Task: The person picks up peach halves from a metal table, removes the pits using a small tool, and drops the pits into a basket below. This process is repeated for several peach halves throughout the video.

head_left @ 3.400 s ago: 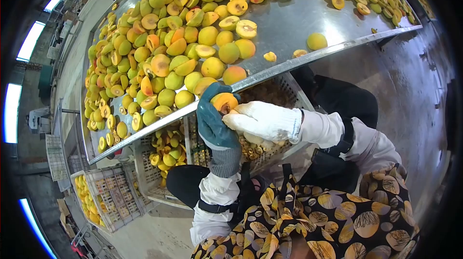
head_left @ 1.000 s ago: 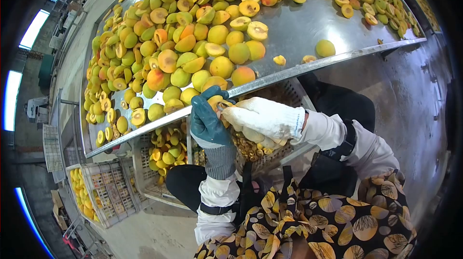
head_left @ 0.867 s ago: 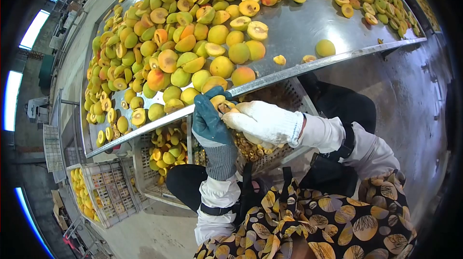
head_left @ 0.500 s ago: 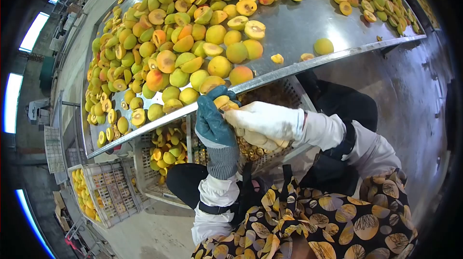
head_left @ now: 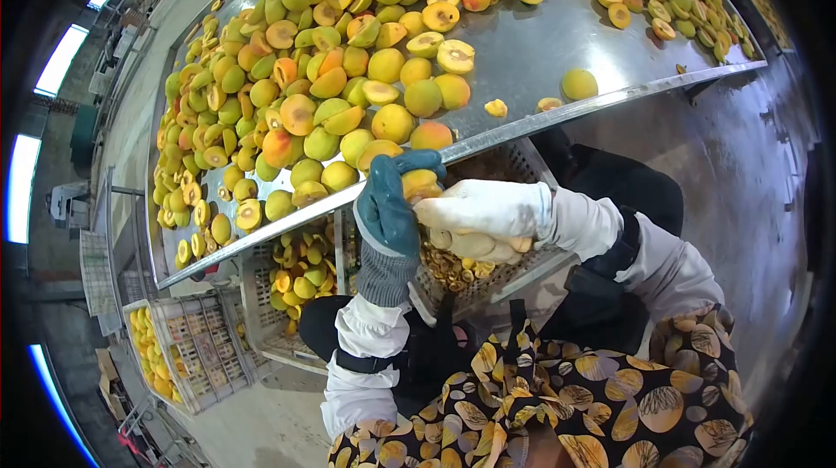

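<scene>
- Sitting in the fingers of the left hand [head_left: 390, 211]: a yellow-orange fruit [head_left: 421, 184], partly hidden.
- That hand, in a green glove with a grey cuff, is curled around the fruit.
- Touching the fruit's near side is the right hand [head_left: 483, 209], white-gloved, fingers bent inward; whether it grips anything else is hidden.
- Just below the right hand: a crate [head_left: 531, 276] with brownish scraps [head_left: 457, 269].
- Beyond both hands: a metal table [head_left: 540, 41] bearing a pile [head_left: 322, 85] of yellow-green fruit, some cut open.
- Beyond the right hand, near the table's edge: a loose fruit [head_left: 579, 83].
- Left of the left hand and lower: a second crate [head_left: 264, 303] of fruit; farther left, a third crate [head_left: 205, 350].
</scene>
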`<state>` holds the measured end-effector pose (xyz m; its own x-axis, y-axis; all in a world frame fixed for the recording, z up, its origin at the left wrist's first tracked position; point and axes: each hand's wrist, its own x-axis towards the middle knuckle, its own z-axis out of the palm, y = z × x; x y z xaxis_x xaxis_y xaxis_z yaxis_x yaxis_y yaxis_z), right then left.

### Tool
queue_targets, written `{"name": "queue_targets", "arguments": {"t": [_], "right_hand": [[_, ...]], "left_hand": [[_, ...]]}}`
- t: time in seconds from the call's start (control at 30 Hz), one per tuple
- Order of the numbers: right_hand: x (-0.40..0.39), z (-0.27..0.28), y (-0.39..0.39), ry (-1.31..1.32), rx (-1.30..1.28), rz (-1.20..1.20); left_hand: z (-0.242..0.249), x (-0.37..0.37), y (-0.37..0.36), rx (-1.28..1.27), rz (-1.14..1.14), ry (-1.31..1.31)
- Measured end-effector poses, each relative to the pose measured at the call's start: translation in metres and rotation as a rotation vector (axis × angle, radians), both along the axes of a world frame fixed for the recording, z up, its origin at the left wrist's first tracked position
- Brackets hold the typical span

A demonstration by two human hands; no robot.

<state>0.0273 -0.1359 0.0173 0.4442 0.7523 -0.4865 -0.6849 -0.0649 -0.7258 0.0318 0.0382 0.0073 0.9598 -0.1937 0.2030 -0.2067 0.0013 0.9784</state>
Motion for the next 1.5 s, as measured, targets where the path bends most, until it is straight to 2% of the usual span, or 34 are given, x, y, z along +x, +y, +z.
{"name": "queue_targets", "arguments": {"t": [0.03, 0.1, 0.13, 0.17, 0.27, 0.3, 0.33, 0.4, 0.43, 0.47, 0.5, 0.53, 0.57, 0.6, 0.67, 0.73, 0.83, 0.87, 0.9, 1.0, 1.07, 1.13, 1.2, 1.23, 1.27, 1.33, 1.4, 1.43, 1.47, 1.5], "right_hand": [[0.001, -0.016, -0.004, 0.219, 0.308, 0.024], [0.003, -0.033, -0.002, 0.629, 0.636, 0.157], [0.004, -0.037, -0.001, 0.659, 0.697, 0.179], [0.005, -0.036, 0.0, 0.69, 0.757, 0.203], [0.005, -0.021, 0.005, 0.142, 0.378, 0.125], [0.007, 0.02, 0.014, -0.011, -0.196, 0.178], [0.006, 0.007, 0.008, -0.197, 0.042, 0.245], [0.009, -0.004, 0.006, -0.456, -0.158, 0.278], [0.011, -0.022, 0.005, -0.82, -0.38, 0.316], [0.014, -0.04, 0.004, -1.146, -0.658, 0.348], [0.012, -0.042, 0.001, -1.143, -0.913, 0.443], [0.007, -0.047, 0.0, -1.172, -0.978, 0.426], [0.004, -0.053, 0.001, -1.177, -0.905, 0.399], [0.002, -0.057, 0.003, -1.179, -0.839, 0.372], [-0.002, -0.048, 0.012, -1.199, -0.843, 0.363], [-0.007, -0.047, 0.013, -1.226, -0.866, 0.369], [-0.006, -0.059, 0.009, -1.284, -0.88, 0.372], [-0.006, -0.055, 0.01, -1.25, -0.856, 0.309], [-0.006, -0.044, 0.014, -1.217, -0.831, 0.245], [0.001, -0.024, 0.022, -1.075, -0.614, -0.052], [0.004, 0.009, 0.028, -0.6, -0.41, -0.204], [0.009, 0.036, 0.025, -0.347, -0.258, -0.282], [0.013, 0.014, 0.029, -0.268, -0.164, -0.426], [0.015, 0.009, 0.027, -0.257, -0.064, -0.501], [0.017, 0.005, 0.025, -0.246, 0.04, -0.57], [0.014, -0.001, 0.027, -0.208, 0.044, -0.624], [0.004, -0.003, 0.028, -0.15, 0.036, -0.595], [-0.001, -0.006, 0.027, -0.227, 0.001, -0.569], [-0.004, -0.009, 0.026, -0.303, -0.034, -0.54], [-0.006, -0.009, 0.024, -0.513, -0.189, -0.488]], "left_hand": [[0.003, 0.0, 0.003, 0.136, -0.02, -0.135], [-0.003, 0.004, 0.008, 0.131, -0.102, -0.206], [-0.004, 0.006, 0.012, 0.133, -0.131, -0.247], [0.001, 0.005, 0.012, 0.05, -0.124, -0.084], [-0.006, 0.002, 0.019, -0.41, -0.019, 0.312], [-0.006, -0.001, 0.024, -0.403, 0.084, 0.311], [-0.003, -0.004, 0.027, -0.494, 0.267, 0.415], [-0.013, -0.002, 0.058, -0.675, 0.479, 0.371], [-0.027, -0.007, 0.089, -0.479, 0.56, 0.254], [-0.03, -0.014, 0.119, -0.103, 0.648, 0.133], [-0.032, -0.016, 0.154, 0.487, 0.753, -0.002], [-0.037, -0.013, 0.185, 0.858, 0.834, -0.001], [0.0, -0.014, 0.182, 1.29, 0.898, 0.119], [-0.004, -0.002, 0.203, 1.39, 0.984, 0.017], [-0.016, 0.033, 0.238, 1.503, 1.005, -0.143], [-0.011, 0.069, 0.253, 1.614, 0.66, 0.392], [-0.024, 0.095, 0.253, 1.673, 0.57, 0.169], [-0.029, 0.099, 0.252, 1.675, 0.523, 0.107], [-0.033, 0.092, 0.245, 1.612, 0.605, -0.084], [-0.021, 0.064, 0.202, 0.662, 0.519, 0.066], [-0.006, 0.025, 0.134, 0.318, 0.39, 0.13], [0.002, 0.005, 0.08, 0.338, 0.153, 0.024], [0.013, -0.006, 0.039, 0.217, 0.1, -0.031], [0.026, -0.016, 0.019, 0.14, 0.187, 0.026], [0.017, -0.017, 0.015, -0.069, 0.157, 0.049], [0.006, -0.017, -0.004, -0.201, 0.221, -0.124], [-0.002, -0.017, -0.012, -0.318, 0.254, -0.103], [-0.005, -0.016, -0.014, -0.377, 0.271, -0.093], [-0.008, -0.015, -0.013, -0.303, 0.289, -0.117], [-0.01, -0.014, -0.011, -0.227, 0.306, -0.139]]}}
